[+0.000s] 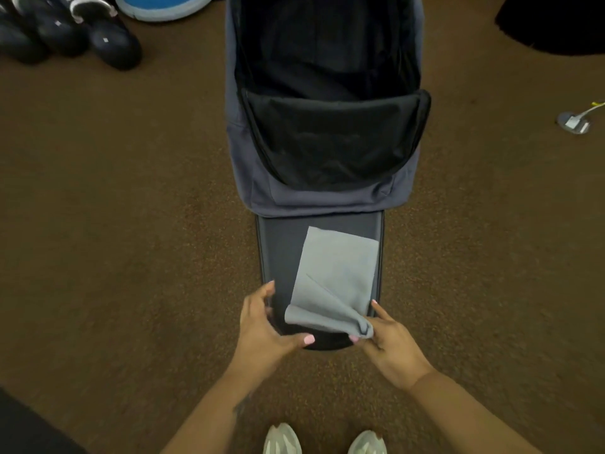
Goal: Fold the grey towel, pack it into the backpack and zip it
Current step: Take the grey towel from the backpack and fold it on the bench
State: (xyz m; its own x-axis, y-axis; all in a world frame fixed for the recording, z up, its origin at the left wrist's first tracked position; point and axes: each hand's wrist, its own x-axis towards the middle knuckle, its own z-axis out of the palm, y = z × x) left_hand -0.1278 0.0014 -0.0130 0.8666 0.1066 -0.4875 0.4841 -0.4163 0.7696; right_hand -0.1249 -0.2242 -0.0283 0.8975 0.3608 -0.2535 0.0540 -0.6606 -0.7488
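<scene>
Two hands work at the near end of what we see from the head camera. The grey towel [334, 280] lies on a dark flat panel [281, 250] that stretches toward us from the open backpack [262, 178] on the brown carpet [131, 224]. We see the towel as a plain, smooth, light-grey cloth, folded into a long rectangle set at a slight tilt, with a diagonal crease running across its lower half. Its near end is bunched and lifted off the panel.

The right hand [391, 345] pinches that bunched corner between thumb and fingers, closed around the cloth. The left hand [262, 326] is half open, fingers spread and curled at the panel's left edge, thumb pointing toward the towel; we cannot tell whether it grips anything.

The backpack is blue-grey outside with a black lining, its main compartment gaping wide and its front flap fallen forward.

Two pale shoes [324, 439] show at the bottom edge. Dark rounded objects [65, 31] lie at upper left, beside something blue [163, 6].
</scene>
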